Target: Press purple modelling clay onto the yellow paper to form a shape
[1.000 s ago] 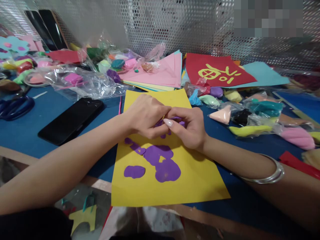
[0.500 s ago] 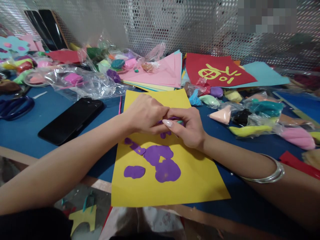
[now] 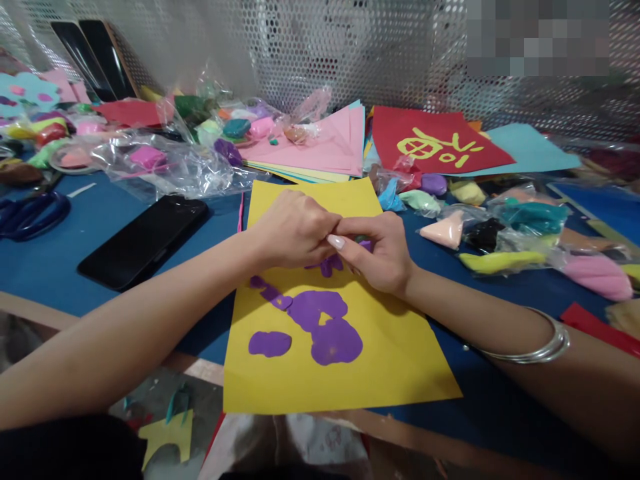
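"What stands at twelve o'clock?"
"A silvery perforated metal panel (image 3: 345, 47), reaching from ten to two."
"And nearer?"
"A blue tabletop (image 3: 45, 270), its wooden edge (image 3: 43, 311) at eight; grey floor (image 3: 153, 395) toward seven."

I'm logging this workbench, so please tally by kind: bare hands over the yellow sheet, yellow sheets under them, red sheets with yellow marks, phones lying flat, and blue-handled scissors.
Left hand and right hand: 2
Yellow sheet under them: 1
Red sheet with yellow marks: 1
Phone lying flat: 1
Blue-handled scissors: 1
Total: 6
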Available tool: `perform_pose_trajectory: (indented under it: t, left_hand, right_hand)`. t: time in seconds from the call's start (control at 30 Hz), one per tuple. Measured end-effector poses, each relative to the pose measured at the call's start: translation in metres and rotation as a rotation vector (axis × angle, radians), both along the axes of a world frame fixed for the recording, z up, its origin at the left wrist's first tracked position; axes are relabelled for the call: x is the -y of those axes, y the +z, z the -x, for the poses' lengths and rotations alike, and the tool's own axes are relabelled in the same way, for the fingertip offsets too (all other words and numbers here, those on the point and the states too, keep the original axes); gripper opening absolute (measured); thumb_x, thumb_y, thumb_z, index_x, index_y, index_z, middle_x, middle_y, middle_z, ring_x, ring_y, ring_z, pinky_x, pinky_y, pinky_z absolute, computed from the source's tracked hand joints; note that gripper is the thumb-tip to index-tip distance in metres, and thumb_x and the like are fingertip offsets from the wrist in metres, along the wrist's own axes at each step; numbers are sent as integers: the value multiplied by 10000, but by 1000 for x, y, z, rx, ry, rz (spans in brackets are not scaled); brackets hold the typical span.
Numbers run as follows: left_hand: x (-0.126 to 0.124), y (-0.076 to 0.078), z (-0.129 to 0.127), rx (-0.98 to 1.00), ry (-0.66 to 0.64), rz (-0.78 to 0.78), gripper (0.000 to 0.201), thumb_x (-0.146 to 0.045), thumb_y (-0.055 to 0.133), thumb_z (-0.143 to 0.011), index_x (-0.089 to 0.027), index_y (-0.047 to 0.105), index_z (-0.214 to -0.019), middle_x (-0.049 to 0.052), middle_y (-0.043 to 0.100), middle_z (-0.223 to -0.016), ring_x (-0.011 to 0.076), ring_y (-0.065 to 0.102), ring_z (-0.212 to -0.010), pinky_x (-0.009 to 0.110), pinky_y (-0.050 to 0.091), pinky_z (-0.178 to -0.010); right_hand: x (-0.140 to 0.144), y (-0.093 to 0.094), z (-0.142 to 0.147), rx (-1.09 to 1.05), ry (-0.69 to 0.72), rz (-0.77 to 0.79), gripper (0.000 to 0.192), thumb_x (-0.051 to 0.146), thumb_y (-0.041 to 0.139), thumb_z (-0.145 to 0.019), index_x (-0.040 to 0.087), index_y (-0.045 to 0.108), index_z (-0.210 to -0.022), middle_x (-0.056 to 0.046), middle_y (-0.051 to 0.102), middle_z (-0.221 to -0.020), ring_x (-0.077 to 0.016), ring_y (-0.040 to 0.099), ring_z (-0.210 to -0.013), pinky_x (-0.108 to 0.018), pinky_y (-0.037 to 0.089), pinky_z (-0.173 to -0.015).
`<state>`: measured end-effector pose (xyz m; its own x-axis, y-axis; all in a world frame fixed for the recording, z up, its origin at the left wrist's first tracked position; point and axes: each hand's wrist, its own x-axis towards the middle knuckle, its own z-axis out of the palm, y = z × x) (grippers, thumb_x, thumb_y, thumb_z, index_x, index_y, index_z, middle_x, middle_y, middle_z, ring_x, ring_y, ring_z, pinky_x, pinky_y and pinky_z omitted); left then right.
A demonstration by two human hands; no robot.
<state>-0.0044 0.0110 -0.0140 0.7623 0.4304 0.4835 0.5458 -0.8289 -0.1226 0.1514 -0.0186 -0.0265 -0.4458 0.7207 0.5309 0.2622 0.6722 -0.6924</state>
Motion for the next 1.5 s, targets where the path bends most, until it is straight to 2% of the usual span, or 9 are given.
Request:
perform_pose_trajectory:
  t: [0.2,0.3,0.43,0.6,0.7,0.83,1.0,1.2,1.5]
  left_hand:
    - [1,4,1,-12,-44,47,385,-453,382,-686,-171,400,-426,1,442,-378,82,363,-353,241,190,-408]
    - [2,7,1,-15,-74,62,478,-569,381,-693,-171,415,-431,-1,439,-380,76,337,-355,240,181,-411]
    - [3,9,1,-19,-38,66,561,-566,307,-792,-158,447,-433,-3,417,-370,68,327,-354,236,177,-415]
    - [3,10,-1,-11,-25,53,615,-573,261,-825,-148,459,-426,-2,408,-370,58,308,-350,236,173,-417]
    - [3,9,-2,17,15,40,621,-572,253,-829,-149,452,-420,-6,385,-356,58,283,-345,238,164,-417]
    - [2,7,-2,18,43,52,573,-535,272,-826,-155,469,-445,-7,383,-354,66,279,-341,248,167,-424]
    - [1,6,-1,1,41,51,421,-446,358,-771,-158,501,-499,-12,424,-377,65,305,-344,234,175,-422]
    - [2,6,-2,7,29,58,289,-344,394,-699,-163,472,-488,-7,471,-397,66,339,-350,218,188,-409]
    - [3,7,-2,42,18,142,214,-270,377,-646,-162,493,-502,0,494,-417,67,374,-363,220,204,-421]
  right_hand:
    - [3,-1,1,99,38,-90,201,272,489,-734,129,605,-653,39,473,-450,-44,393,-424,-176,332,-454]
    - [4,0,1,146,76,-127,222,305,481,-733,131,615,-705,37,498,-477,-48,407,-436,-184,345,-475]
    - [3,-2,0,149,105,-143,263,320,459,-757,142,651,-728,8,563,-562,-56,445,-474,-188,336,-469]
    - [0,-3,-3,107,119,-87,274,349,460,-777,165,661,-753,8,580,-622,-71,493,-554,-192,360,-515]
    - [-1,-3,-4,41,155,-10,285,366,469,-786,147,641,-727,14,570,-615,-61,475,-535,-189,353,-504]
    - [-2,-2,-4,-58,185,90,304,385,483,-788,131,601,-670,23,521,-556,-51,436,-498,-184,334,-470]
    - [-1,-6,-4,-105,162,133,330,422,467,-790,135,595,-690,31,477,-511,-62,424,-498,-191,346,-475]
    - [-4,-10,-4,-75,111,112,330,424,487,-784,131,595,-677,51,418,-458,-46,351,-437,-190,293,-429]
    - [-4,-6,-3,-28,75,23,252,330,506,-783,132,597,-657,51,452,-449,-33,366,-400,-179,290,-413]
